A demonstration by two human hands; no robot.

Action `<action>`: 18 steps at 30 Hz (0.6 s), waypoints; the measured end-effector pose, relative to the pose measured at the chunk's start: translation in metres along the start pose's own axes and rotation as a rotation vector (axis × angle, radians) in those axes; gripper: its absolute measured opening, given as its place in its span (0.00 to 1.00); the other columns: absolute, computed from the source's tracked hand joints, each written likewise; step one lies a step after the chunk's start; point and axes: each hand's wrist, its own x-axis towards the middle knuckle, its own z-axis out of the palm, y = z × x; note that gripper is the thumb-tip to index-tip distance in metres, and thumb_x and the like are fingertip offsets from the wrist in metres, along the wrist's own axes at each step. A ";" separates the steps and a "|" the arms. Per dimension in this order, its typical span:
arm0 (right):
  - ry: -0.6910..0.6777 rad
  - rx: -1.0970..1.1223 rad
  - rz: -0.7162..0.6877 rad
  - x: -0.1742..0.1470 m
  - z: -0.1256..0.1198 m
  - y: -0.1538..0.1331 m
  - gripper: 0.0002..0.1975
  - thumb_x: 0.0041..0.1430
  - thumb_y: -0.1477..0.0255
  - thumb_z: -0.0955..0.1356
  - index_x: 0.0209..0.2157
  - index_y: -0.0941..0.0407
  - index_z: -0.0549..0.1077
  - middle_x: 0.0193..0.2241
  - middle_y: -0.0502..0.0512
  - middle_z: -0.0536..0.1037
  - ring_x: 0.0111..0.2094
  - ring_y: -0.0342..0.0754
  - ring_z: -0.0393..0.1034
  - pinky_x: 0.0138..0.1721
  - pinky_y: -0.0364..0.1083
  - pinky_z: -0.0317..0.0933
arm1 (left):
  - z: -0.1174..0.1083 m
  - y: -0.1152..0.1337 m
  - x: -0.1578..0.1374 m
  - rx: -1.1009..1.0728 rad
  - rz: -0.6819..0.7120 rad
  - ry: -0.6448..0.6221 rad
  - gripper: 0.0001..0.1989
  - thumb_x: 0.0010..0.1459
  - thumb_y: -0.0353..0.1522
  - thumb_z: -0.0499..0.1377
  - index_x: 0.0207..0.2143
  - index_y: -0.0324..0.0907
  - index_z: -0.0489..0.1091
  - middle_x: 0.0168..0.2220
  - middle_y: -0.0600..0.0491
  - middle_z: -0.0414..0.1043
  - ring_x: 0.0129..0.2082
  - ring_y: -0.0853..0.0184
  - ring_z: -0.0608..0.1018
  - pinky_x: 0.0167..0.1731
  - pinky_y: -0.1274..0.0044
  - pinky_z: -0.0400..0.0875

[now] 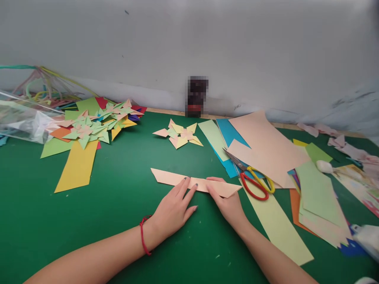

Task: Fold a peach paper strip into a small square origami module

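A long folded strip of pale peach paper [168, 177], its ends slanted, lies across the green table in front of me. My left hand [174, 205] rests on its middle with fingers stretched out and pressing the paper down; a red cord bracelet circles that wrist. Toward the strip's right end, my right hand [227, 203] grips it, thumb on top and fingers partly hidden behind and under the paper. Beyond the strip sits a folded paper star [185, 135] in peach, yellow and green.
Red-and-yellow-handled scissors [250, 177] lie right of the strip on large peach paper [266, 146]. More green sheets [319, 193] are stacked farther right. At left are folded stars [89, 128], a yellow sheet [77, 165] and a clear plastic bag [26, 118]. A wall [148, 51] stands behind.
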 end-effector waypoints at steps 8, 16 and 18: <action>-0.072 -0.021 -0.131 -0.006 0.004 0.002 0.16 0.57 0.69 0.63 0.47 0.51 0.69 0.46 0.53 0.73 0.48 0.51 0.66 0.51 0.51 0.60 | 0.003 0.001 0.000 0.006 -0.033 -0.002 0.29 0.59 0.43 0.47 0.58 0.36 0.50 0.60 0.41 0.51 0.58 0.56 0.58 0.52 0.66 0.60; -0.178 -0.175 -0.528 -0.007 0.001 0.011 0.20 0.59 0.79 0.60 0.51 0.49 0.66 0.50 0.53 0.70 0.52 0.50 0.62 0.51 0.54 0.61 | 0.004 -0.001 -0.003 0.000 -0.017 -0.016 0.30 0.59 0.39 0.47 0.59 0.30 0.48 0.60 0.41 0.49 0.60 0.58 0.54 0.56 0.69 0.55; -0.204 -0.232 -0.568 -0.007 0.001 0.012 0.21 0.59 0.80 0.59 0.51 0.49 0.66 0.50 0.52 0.70 0.53 0.50 0.60 0.51 0.54 0.61 | 0.002 -0.002 -0.002 0.003 -0.010 -0.017 0.29 0.59 0.39 0.47 0.59 0.31 0.49 0.60 0.41 0.48 0.59 0.58 0.54 0.55 0.69 0.56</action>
